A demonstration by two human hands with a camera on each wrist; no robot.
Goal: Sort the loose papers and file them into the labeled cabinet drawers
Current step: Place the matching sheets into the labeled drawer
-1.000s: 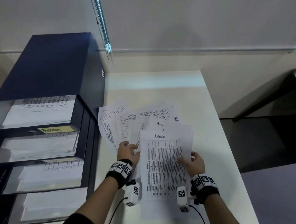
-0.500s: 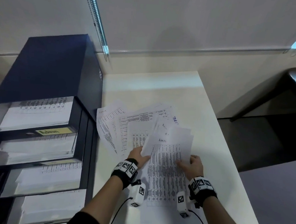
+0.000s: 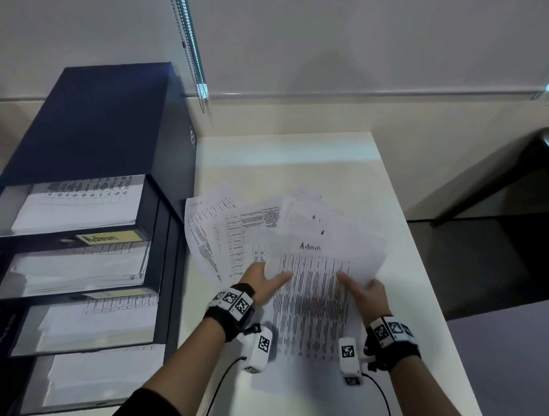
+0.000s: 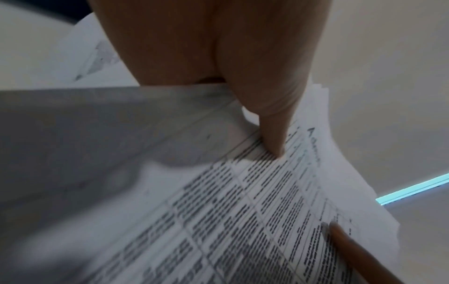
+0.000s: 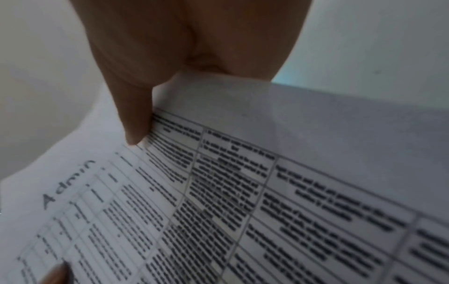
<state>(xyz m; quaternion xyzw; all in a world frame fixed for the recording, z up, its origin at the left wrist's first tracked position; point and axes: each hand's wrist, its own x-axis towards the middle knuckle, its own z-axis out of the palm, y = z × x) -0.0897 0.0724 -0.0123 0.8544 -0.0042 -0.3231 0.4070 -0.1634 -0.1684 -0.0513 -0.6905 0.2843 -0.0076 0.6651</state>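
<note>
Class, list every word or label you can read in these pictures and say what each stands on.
"Admin": handwritten atop the held sheet.
"Admin": yellow label on the top drawer.
"Admin": faint, atop the leftmost fanned sheet.
Printed tables, lower drawer labels, cabinet-side lettering: too blurred to read.

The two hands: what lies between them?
The printed table of the Admin sheet, held by left hand and right hand; the head view shows it.

Half a second ago the Admin sheet [image 3: 313, 293] was bent upward at its far end; now it lies flatter, heading readable, with the left hand [image 3: 262, 284] and right hand [image 3: 367, 297] each pinching a side edge.
</note>
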